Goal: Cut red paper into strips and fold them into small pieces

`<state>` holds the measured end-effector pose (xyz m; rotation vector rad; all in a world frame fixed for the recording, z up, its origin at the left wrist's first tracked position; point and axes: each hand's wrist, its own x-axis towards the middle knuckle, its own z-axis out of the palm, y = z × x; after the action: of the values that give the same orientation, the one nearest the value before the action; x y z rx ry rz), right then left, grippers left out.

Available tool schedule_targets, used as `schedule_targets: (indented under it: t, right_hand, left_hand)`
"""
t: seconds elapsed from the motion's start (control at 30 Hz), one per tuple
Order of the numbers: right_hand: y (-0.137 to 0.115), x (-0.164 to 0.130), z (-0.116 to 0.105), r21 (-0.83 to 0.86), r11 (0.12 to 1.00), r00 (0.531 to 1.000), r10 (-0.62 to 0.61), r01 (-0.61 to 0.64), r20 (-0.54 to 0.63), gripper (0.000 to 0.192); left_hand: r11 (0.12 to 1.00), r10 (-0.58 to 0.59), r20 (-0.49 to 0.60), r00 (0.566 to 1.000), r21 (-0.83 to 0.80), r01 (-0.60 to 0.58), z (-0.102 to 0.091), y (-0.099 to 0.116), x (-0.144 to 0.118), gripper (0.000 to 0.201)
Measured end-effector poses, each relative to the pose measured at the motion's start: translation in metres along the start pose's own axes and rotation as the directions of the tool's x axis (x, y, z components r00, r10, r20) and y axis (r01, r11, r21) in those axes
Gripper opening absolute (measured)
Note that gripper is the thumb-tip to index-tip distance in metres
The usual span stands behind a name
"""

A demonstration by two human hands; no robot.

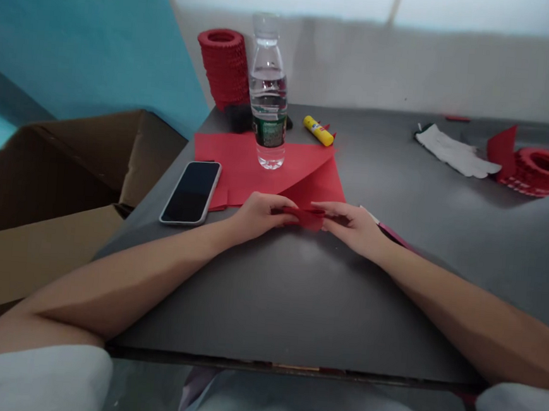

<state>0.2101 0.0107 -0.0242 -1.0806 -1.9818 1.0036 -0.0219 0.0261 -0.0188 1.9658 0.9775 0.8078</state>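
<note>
Between my two hands is a small folded piece of red paper, held just above the grey table. My left hand pinches its left end between thumb and fingers. At its right end my right hand grips it in the same way. Larger red paper sheets lie flat just beyond my hands, one with a lifted corner. On those sheets stands a water bottle. Partly hidden behind my right wrist is a thin pink and white object whose kind I cannot make out.
A phone lies left of the sheets. Behind are a stack of red pleated paper rings and a yellow glue stick. White gloves and another red ring stack sit far right. An open cardboard box stands left of the table.
</note>
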Motion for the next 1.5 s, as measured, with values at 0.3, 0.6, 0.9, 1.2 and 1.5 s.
schedule_targets:
  t: [0.3, 0.6, 0.9, 1.2, 1.5]
  right_hand:
    - [-0.002, 0.0, 0.003, -0.278, 0.959, 0.992, -0.09, 0.062, -0.088, 0.018]
    - [-0.007, -0.001, 0.008, -0.262, 0.962, 0.989, -0.102, 0.072, -0.105, 0.022]
    - [0.0, 0.002, 0.003, 0.132, 0.987, 0.995, 0.083, -0.089, 0.052, 0.031]
    - [-0.003, 0.001, 0.005, -0.129, 0.99, 0.993, 0.047, -0.061, -0.108, 0.017]
    - [-0.003, 0.001, 0.006, -0.127, 0.99, 0.992, 0.051, -0.066, -0.118, 0.012]
  left_hand:
    - [1.0, -0.026, 0.009, 1.0, -0.017, 0.026, 0.005, 0.007, -0.002, 0.046]
    - [1.0, -0.021, 0.037, 0.999, -0.023, 0.021, 0.006, 0.006, -0.003, 0.028]
    - [0.998, -0.057, -0.011, 0.998, -0.029, 0.057, 0.002, 0.009, -0.002, 0.019]
    - [0.999, -0.028, -0.009, 1.0, -0.046, 0.028, 0.005, 0.007, -0.001, 0.025]
    - [1.0, -0.003, -0.013, 1.0, 0.023, 0.003, 0.005, 0.01, -0.002, 0.019]
